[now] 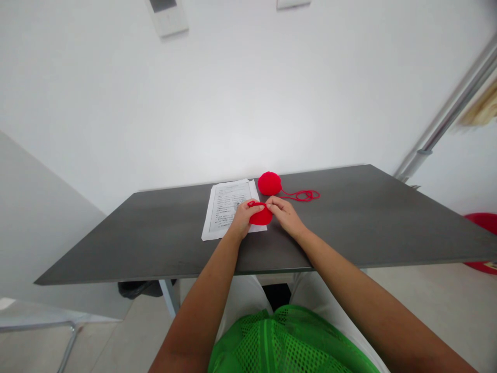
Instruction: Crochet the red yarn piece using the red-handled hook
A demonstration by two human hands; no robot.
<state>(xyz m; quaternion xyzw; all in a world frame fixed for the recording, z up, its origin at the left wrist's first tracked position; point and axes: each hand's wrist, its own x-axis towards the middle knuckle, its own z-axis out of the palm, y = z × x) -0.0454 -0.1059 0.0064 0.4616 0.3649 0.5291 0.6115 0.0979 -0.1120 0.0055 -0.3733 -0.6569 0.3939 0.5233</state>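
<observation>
A small, rounded red piece of yarn work [261,215] is held above the table's front half. My left hand [245,216] is closed on its left side, thumb on top, with a red strand looped near the fingers. At the piece's upper right edge, my right hand [282,211] pinches with its fingertips; whatever is between them is too small to make out. Just behind the hands sits a red ball of yarn [269,183]. From it a loose red strand [305,195] curls to the right on the table.
Printed paper sheets [227,210] lie on the dark grey table [357,217], partly under my left hand. A white wall [194,103] rises behind the table. A black bag [142,288] is below at the left, and a red round object [481,223] stands at the far right.
</observation>
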